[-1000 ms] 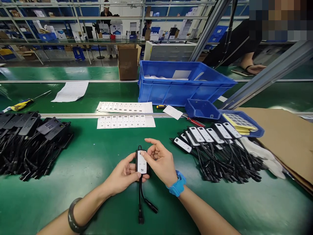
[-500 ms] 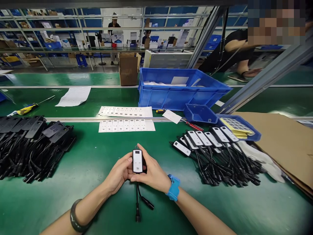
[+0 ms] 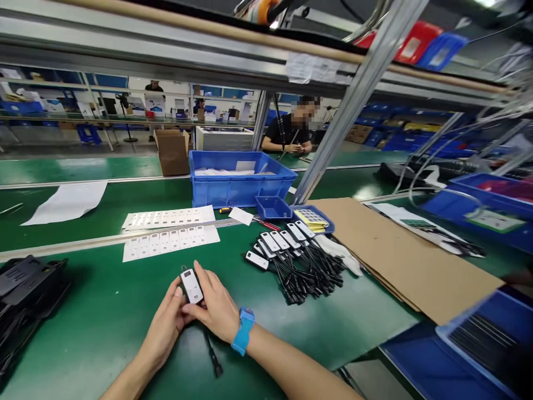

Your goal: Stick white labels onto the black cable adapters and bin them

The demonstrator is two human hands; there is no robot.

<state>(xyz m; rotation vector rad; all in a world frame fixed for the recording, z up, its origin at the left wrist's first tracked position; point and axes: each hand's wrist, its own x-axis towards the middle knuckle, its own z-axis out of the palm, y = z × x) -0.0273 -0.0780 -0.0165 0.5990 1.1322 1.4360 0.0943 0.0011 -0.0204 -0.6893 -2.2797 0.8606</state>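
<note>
A small black device with a white label (image 3: 191,285) is held above the green belt between both hands. My left hand (image 3: 166,325) grips its left side with curled fingers. My right hand (image 3: 216,308), with a blue wristband, wraps its right side, thumb under the lower edge. The device's black cable (image 3: 212,355) trails down onto the belt. Two white label sheets (image 3: 170,240) lie beyond the hands. A row of labelled devices with bundled cables (image 3: 291,255) lies to the right. Unlabelled black devices (image 3: 25,294) are heaped at the left.
A large blue crate (image 3: 239,189), a small blue bin (image 3: 272,208) and a blue tray of yellow sheets (image 3: 314,219) stand behind the labelled row. Brown cardboard (image 3: 400,255) covers the right. A cardboard box (image 3: 172,151) stands further back. Another person (image 3: 291,136) sits across the line.
The view has swung to the right and up, so the hands now sit lower left. Both hands still hold the labelled device; the right hand's pinching fingers have settled around its side.
</note>
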